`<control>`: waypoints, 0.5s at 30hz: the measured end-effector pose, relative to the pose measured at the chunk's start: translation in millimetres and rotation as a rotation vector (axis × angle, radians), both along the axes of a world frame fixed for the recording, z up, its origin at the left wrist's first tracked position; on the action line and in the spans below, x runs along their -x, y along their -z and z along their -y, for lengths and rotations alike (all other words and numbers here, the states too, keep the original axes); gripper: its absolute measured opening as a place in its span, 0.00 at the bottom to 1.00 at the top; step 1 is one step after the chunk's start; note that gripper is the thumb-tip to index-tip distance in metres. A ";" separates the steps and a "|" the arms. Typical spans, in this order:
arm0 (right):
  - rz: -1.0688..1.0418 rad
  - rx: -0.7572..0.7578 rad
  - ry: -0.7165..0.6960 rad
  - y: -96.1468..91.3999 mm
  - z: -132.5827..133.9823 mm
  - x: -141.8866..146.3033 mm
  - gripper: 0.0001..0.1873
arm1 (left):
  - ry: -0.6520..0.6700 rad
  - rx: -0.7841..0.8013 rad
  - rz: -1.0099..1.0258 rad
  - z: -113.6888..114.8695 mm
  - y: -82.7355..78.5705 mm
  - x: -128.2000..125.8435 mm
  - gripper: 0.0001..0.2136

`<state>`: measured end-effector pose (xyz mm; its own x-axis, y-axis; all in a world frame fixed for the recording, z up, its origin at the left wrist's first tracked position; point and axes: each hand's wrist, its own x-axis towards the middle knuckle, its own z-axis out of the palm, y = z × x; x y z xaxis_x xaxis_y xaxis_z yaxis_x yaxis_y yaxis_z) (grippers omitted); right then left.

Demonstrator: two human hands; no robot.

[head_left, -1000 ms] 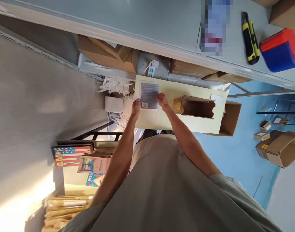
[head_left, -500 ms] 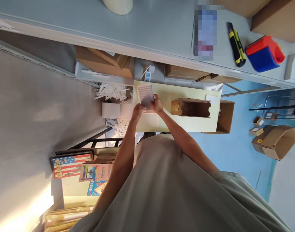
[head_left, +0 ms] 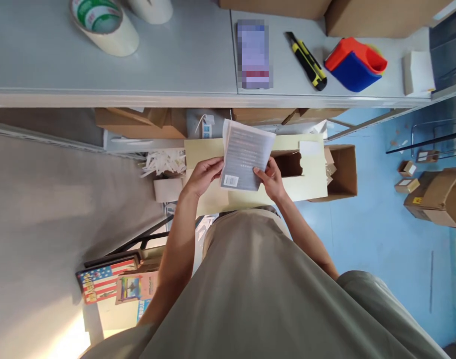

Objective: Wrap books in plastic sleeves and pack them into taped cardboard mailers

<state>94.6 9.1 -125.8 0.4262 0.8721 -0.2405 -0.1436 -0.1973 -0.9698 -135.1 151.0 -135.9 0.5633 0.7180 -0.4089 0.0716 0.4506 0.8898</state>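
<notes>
The left hand (head_left: pixel 202 174) pinches the left edge of a booklet (head_left: pixel 246 154) and the right hand (head_left: pixel 271 178) pinches its near right corner, fingers pressed on the paper. The booklet (grey print, barcode at its near left corner) is held above a pale yellow board (head_left: pixel 213 199), in front of an open cardboard box (head_left: pixel 289 163). Farther off, a grey table (head_left: pixel 183 70) bears a tape roll (head_left: pixel 104 25) and a knife (head_left: pixel 306 54).

A person seen from above wears a loose, plain shirt (head_left: pixel 257 289) in a muted grey-green, its soft fabric falling in broad folds. Short sleeves (head_left: pixel 366 294) end above the elbows, leaving both forearms uncovered down to the bare left hand (head_left: pixel 201 175) and right hand (head_left: pixel 272 180)
</notes>
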 end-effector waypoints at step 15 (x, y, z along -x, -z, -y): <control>0.163 0.090 -0.174 30.1 61.2 -178.3 0.43 | 0.047 -0.501 -0.261 32.2 -69.1 -135.8 0.21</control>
